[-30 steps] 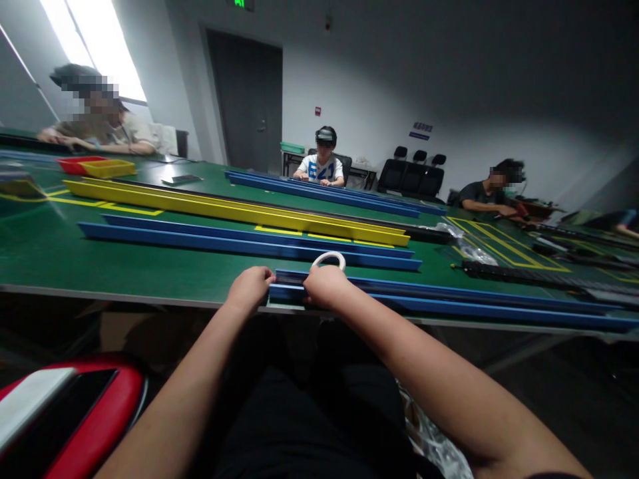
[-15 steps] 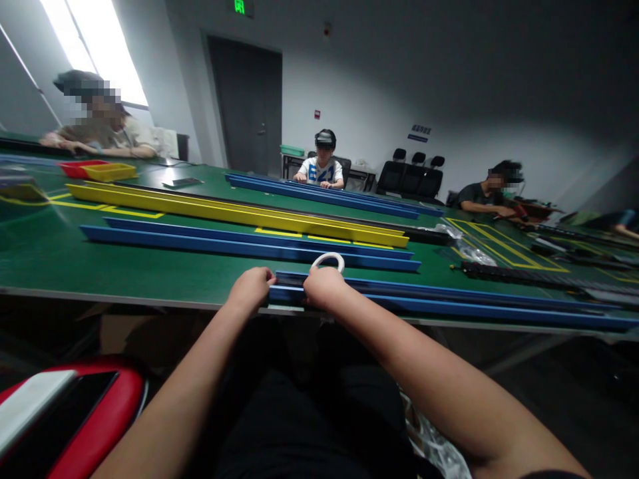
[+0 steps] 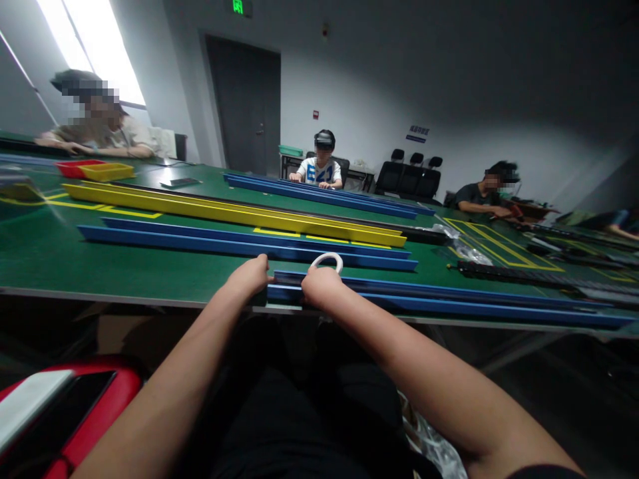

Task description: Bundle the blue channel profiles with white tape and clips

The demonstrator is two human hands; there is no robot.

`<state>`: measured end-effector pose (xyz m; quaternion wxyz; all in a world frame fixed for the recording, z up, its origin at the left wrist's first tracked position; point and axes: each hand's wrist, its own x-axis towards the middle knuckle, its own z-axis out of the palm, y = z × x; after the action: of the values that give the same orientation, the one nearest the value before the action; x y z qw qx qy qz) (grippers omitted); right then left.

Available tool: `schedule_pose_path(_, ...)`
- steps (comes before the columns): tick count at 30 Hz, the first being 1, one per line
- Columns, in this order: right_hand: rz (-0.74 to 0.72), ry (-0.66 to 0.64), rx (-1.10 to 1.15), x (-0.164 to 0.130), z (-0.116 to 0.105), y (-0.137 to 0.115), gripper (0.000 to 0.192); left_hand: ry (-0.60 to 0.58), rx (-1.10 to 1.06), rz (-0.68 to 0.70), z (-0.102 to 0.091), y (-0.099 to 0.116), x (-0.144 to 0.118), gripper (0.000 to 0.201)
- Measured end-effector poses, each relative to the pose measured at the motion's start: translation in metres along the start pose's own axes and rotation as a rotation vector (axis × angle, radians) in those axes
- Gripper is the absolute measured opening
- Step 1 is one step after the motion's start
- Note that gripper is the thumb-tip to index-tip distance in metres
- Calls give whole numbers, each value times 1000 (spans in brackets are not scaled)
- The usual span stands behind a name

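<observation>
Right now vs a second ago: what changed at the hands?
The left hand has tipped up and turned at the left end of the near blue channel; contact there is unclear. Nothing visibly picked up. The right hand stays at the channel, white ring in its grip. Channels unmoved.

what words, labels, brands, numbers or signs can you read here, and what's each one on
"E": first blue character on the white shirt; the rest is too unclear to read surely.
Green lit sign above the door: a figure, no readable words.
Dark wall sign and the strip beneath it: too blurred to read.
Small red wall plate: too small to read.
</observation>
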<state>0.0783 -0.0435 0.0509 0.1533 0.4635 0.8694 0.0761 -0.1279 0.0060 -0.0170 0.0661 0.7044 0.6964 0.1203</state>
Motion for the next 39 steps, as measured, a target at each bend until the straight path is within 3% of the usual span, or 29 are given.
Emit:
schedule_pose_path(5,14,-4,-3,0,1,0,40,-76,8,340,-10,6,9,27)
schedule_pose_path(9,10,-15,-5,-1,0,-1,42,-173,118,440,-18,19,16,21)
schedule_pose_path(13,16,-12,23,-2,0,0,44,-242,179,419,-18,36,21,20)
schedule_pose_path(20,27,-17,46,-6,3,3,51,-186,122,408,-3,65,22,16)
schedule_pose_path(27,-63,14,82,-20,1,34,48,-158,127,452,0,63,19,21)
schedule_pose_path(35,164,-13,129,-40,-15,81,44,-168,57,380,-3,61,14,24)
schedule_pose_path(39,221,-165,130,-35,-6,85,50,-185,36,369,-5,61,14,22)
